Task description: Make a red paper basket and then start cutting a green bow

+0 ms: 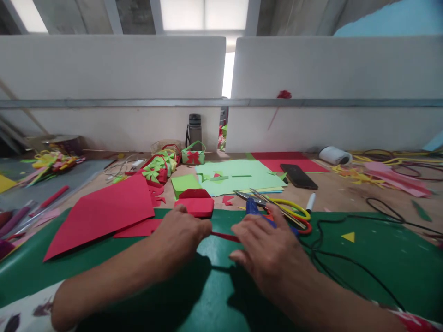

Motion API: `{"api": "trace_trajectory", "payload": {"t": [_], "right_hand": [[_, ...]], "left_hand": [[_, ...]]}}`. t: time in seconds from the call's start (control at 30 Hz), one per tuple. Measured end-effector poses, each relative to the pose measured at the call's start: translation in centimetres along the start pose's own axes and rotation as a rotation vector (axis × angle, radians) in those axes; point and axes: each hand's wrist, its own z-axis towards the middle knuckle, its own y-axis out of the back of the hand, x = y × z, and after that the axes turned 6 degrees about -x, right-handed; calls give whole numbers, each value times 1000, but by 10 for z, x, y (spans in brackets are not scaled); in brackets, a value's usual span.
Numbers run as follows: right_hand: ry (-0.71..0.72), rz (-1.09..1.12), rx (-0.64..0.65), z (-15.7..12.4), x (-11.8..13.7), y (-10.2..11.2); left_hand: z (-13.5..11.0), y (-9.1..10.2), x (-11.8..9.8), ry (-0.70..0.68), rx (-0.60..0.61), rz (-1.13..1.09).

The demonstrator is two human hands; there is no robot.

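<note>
A thin red paper strip [224,236] stretches between my hands, just above the green mat [218,295]. My left hand [182,235] is closed on the strip's left end. At its other end, my right hand [268,244] pinches it, though the fingertips partly hide the grip. Directly beyond my left hand sits a small red paper box [196,203] with a raised flap. A blue glue gun [252,206] lies behind my right hand, partly covered by it. Scissors with yellow handles [294,208] and orange-handled scissors [304,226] lie beside it.
Large red paper sheets [104,212] lie at left. Light green sheets [238,171], small paper baskets [159,167], a phone [298,176] and a bottle [194,131] are farther back. A black cable [346,258] loops across the right side. A white partition [104,69] stands behind.
</note>
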Motion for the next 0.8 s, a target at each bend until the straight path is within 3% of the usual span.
{"api": "trace_trajectory", "payload": {"t": [0.13, 0.33, 0.5, 0.8], "right_hand": [[59, -5, 55, -10, 17, -14], [92, 5, 7, -14, 15, -19], [41, 43, 31, -14, 10, -20], [-41, 8, 60, -11, -12, -11]], "left_hand": [[-1, -14, -28, -42, 99, 51], [-2, -30, -45, -66, 48, 77], [-8, -33, -37, -37, -4, 63], [-23, -31, 0, 54, -133, 51]]}}
